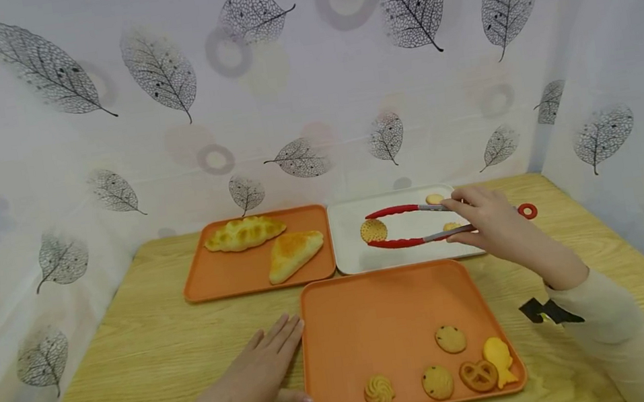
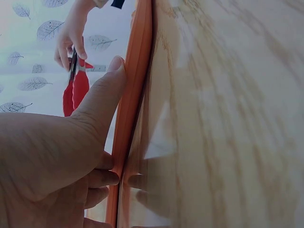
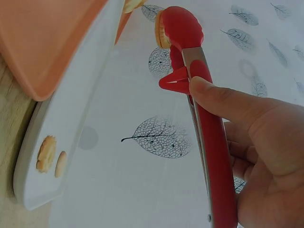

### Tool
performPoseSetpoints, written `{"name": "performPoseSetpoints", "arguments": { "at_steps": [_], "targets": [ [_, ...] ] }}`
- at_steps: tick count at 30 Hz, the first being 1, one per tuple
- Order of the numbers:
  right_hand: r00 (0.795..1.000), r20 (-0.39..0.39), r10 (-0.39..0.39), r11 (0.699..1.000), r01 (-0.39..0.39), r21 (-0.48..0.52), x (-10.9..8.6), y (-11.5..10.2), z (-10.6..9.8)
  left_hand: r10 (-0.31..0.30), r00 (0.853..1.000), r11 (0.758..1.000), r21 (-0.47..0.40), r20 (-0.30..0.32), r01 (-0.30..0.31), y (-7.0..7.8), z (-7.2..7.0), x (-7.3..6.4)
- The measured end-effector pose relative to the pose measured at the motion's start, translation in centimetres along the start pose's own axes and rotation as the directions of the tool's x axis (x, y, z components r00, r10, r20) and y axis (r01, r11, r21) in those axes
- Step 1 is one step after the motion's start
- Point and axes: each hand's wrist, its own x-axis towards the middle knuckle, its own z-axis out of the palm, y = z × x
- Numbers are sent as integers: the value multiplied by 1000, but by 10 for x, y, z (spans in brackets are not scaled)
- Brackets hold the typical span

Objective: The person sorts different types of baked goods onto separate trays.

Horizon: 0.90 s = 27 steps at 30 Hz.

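Note:
My right hand (image 1: pixel 492 222) grips a pair of red-and-silver tongs (image 3: pixel 216 156), thumb on one arm and fingers on the other. Between the red tips is a round, dotted cracker (image 1: pixel 373 230), over the white tray (image 1: pixel 361 262) in the head view; its edge shows beside the tips in the right wrist view. My left hand (image 1: pixel 253 376) lies with straight fingers along the left edge of the front orange tray (image 1: pixel 374 316). That tray bears a swirl cookie (image 1: pixel 379 392), two chocolate-chip cookies (image 1: pixel 438 382), a pretzel cookie (image 1: pixel 478 377) and a yellow fish-shaped piece (image 1: pixel 499 359).
At the back left, another orange tray (image 1: pixel 228 278) holds a long braided bread (image 1: pixel 245 233) and a triangular pastry (image 1: pixel 295 255). Two small cookies, one scalloped (image 3: pixel 46 154) and one smooth (image 3: pixel 61 164), lie on the white tray. Leaf-patterned cloth (image 1: pixel 296 96) stands behind the wooden table (image 1: pixel 135 361).

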Motion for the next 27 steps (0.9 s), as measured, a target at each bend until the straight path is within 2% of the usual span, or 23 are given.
{"name": "performPoseSetpoints", "arguments": {
  "at_steps": [9, 13, 20, 27],
  "targets": [
    [996, -20, 83, 996, -84, -32, -7, 20, 17, -3, 1000, 1000, 4, 10, 3, -1, 1, 1],
    [990, -1, 141, 988, -141, -60, -8, 29, 24, -4, 1000, 1000, 2, 9, 4, -2, 2, 1],
    [955, 84, 284, 958, -278, -69, -12, 43, 32, -5, 1000, 1000, 6, 4, 5, 0, 0, 1],
    [923, 151, 354, 935, -346, -78, -20, 55, 36, -1, 1000, 1000, 11, -7, 1, 1, 0, 1]
  ]
}}
